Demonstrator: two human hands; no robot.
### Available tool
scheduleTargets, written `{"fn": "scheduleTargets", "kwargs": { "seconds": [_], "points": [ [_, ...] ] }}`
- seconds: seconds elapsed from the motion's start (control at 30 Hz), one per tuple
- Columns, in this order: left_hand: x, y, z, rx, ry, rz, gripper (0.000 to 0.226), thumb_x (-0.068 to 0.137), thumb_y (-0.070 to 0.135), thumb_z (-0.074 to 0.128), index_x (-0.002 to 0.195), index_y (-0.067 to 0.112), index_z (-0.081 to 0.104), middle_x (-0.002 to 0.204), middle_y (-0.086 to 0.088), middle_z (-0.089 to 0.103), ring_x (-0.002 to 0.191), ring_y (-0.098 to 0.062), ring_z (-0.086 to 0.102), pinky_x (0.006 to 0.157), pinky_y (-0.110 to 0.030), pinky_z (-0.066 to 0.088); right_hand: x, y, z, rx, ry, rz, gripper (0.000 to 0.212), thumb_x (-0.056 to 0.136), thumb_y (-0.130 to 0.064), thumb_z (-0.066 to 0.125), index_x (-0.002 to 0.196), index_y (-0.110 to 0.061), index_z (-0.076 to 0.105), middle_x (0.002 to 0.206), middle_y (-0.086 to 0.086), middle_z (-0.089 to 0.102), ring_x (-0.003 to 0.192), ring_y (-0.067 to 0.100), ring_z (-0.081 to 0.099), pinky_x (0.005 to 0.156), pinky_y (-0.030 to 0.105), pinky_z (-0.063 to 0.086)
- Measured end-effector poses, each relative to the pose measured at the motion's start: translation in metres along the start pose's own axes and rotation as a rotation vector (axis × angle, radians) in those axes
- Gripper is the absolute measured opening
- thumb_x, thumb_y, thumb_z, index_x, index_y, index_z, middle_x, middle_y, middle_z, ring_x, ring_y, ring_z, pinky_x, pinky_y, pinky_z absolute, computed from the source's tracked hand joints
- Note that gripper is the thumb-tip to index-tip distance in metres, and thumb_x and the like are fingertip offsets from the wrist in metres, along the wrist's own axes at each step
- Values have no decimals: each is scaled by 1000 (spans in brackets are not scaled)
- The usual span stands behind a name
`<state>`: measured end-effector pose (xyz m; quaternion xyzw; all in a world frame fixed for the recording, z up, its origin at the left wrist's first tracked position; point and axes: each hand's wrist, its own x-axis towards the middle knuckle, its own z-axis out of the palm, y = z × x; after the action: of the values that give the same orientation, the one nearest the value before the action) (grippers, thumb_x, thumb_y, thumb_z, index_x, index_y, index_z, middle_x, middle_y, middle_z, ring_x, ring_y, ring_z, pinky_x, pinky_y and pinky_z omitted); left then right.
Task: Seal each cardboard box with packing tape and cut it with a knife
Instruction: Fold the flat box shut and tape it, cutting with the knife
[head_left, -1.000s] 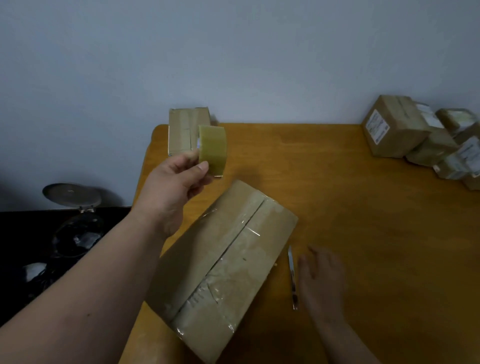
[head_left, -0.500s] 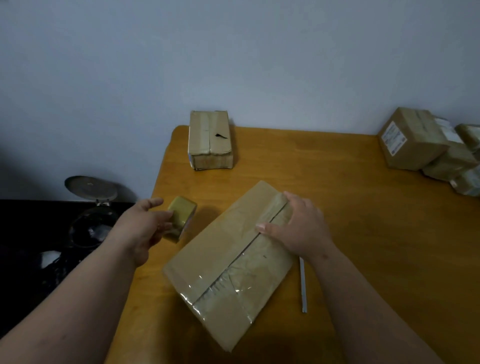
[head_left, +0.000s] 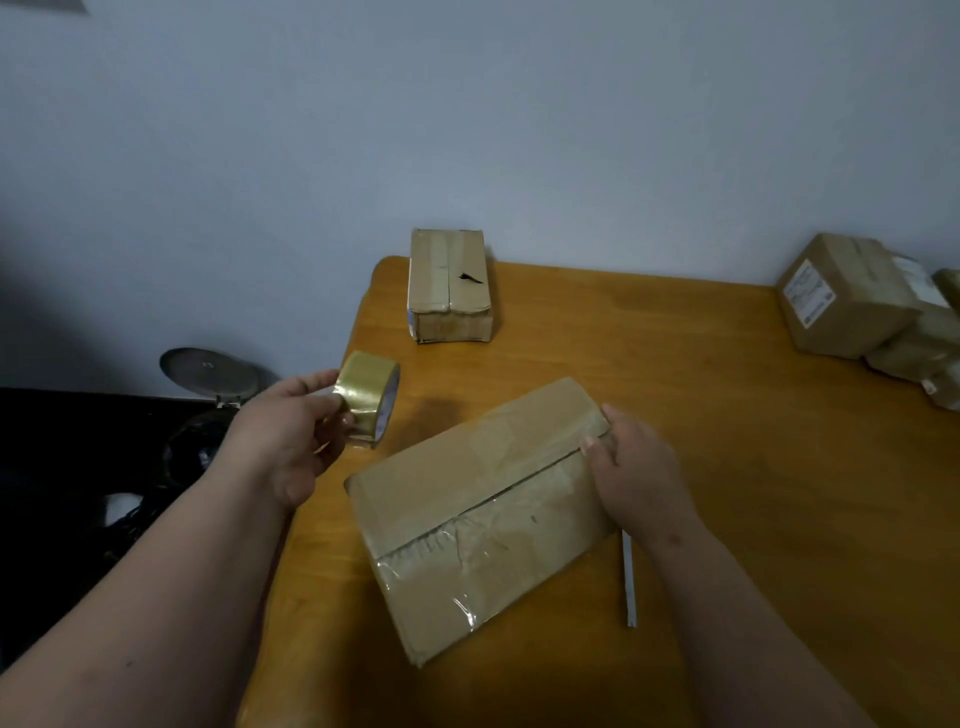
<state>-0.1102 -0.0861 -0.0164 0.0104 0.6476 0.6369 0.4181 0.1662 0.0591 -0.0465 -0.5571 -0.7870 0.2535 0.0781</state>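
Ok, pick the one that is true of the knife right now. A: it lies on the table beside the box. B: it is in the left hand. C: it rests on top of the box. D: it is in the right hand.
A: the knife lies flat on the table by the box, under the right forearm; the right hand rests on the box and the left hand holds the tape roll.

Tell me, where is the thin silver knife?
The thin silver knife lies flat on the wooden table, just right of the big cardboard box, beside the right forearm.
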Motion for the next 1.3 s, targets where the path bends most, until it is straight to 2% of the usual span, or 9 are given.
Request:
{"fn": "scheduleTargets", "kwargs": {
  "seconds": [0.2,0.33,0.47,0.63,0.8,0.93,1.13,1.23,1.3],
  "points": [
    [-28,29,6,27,-311,89,36,88,-3,55,115,16,67,83,-2,63,62,-9,64,64,-29,52,-8,-27,-23,218,172,-20,43,100,-36,44,141,-24,48,138,5,51,120,19,48,100,45,42],
    [-54,45,18,67,-621,88,39,69,-1,68,103,17,74,73,-1,64,59,-12,63,59,-26,56,-19,-68,-35,931,-191,-112,63,79,-47,63,139,-40,44,141,-11,48,122,11,52,95,37,48],
    [-68,47,28,104,-843,28,51,65,-6,69,114,10,69,79,-2,67,60,-14,62,57,-25,55,-24,-86,-28,1228,-571,-269,80,61,-5,76,127,-44,54,136,3,53,119,30,58,92,42,52],
    [-65,44,16,168,-790,-58,70,66,-12,70,129,17,59,102,-8,64,67,-18,66,49,-24,54,-33,-96,-26,1136,-397,-317,36,66,-9,70,95,-31,67,94,5,68,91,25,65,77,40,53],
    [-62,32,-3,403,-718,-133,63,66,-12,68,124,14,63,115,-17,60,60,-15,61,45,-19,49,-45,-119,-37,597,-276,-505,40,69,-9,67,96,-37,58,89,-14,61,77,-2,59,54,12,47],
    [-60,19,-21,554,-653,-150,38,79,-14,66,115,-4,64,103,-21,64,56,-11,60,44,-16,45,-53,-134,-28,517,-344,-524,51,68,0,68,94,-42,56,87,-13,60,75,-7,58,51,11,45],
    [-62,-1,-47,636,-551,-125,19,80,-10,65,93,2,72,76,-8,69,53,-6,56,45,-19,33,-57,-143,-13,480,-403,-578,43,65,-9,68,92,-40,56,91,-16,61,77,0,59,54,16,48],
    [-67,-14,-59,521,-572,-144,13,85,-5,63,96,0,66,75,-6,67,60,-8,55,47,-19,30,-55,-140,-11,534,-393,-591,41,70,-1,68,90,-36,58,87,-7,63,77,10,62,59,27,50],
    [-70,-20,-62,406,-647,-178,10,85,4,68,93,6,63,75,-8,67,59,-9,59,44,-17,33,-55,-139,-13,539,-399,-616,32,70,-10,66,88,-35,57,82,-10,61,68,5,58,53,19,46]
  ]
}}
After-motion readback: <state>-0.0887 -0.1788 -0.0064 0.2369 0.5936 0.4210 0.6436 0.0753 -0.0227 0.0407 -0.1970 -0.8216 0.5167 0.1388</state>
